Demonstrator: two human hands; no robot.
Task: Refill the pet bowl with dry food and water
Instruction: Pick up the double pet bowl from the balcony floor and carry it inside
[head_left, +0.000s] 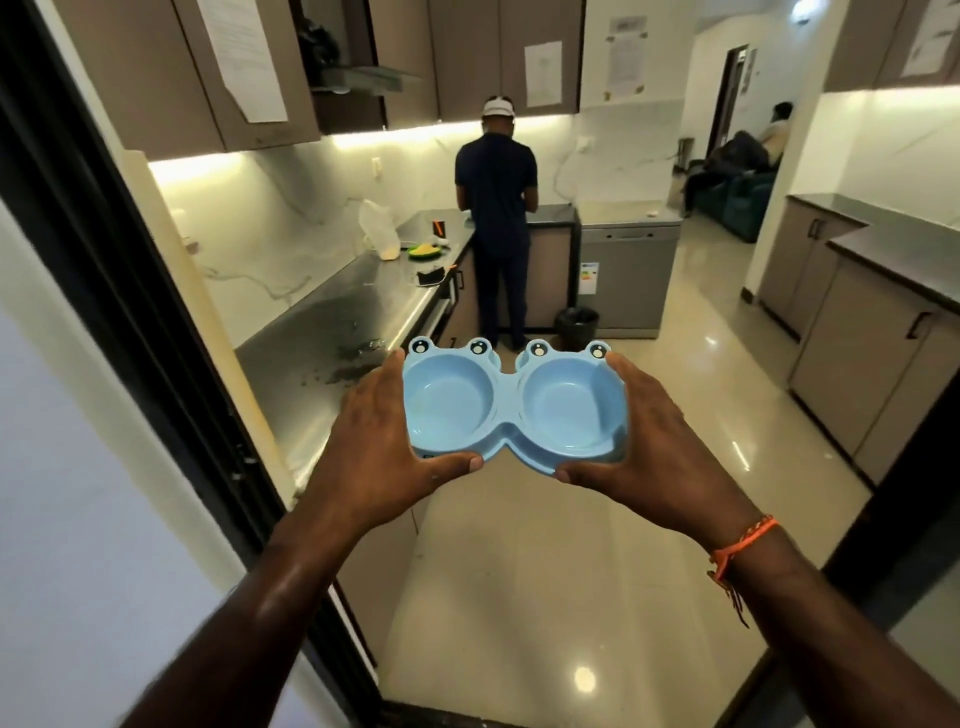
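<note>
A light blue double pet bowl (511, 410) with frog eyes on its far rim is held level in the air in front of me, above the kitchen floor. Both of its round wells look empty and dry. My left hand (384, 441) grips the bowl's left end, thumb along the near edge and fingers at the far side. My right hand (649, 441) grips the right end the same way. An orange thread bracelet sits on my right wrist. No food or water container can be picked out with certainty.
I stand in a dark-framed doorway (130, 312) into a kitchen. A grey counter (337, 322) runs along the left with a plastic bag (379, 228) and a green plate (426, 250). A person (496, 218) stands at the far counter. A black bin (576, 327) stands on the glossy floor. Cabinets (857, 322) line the right.
</note>
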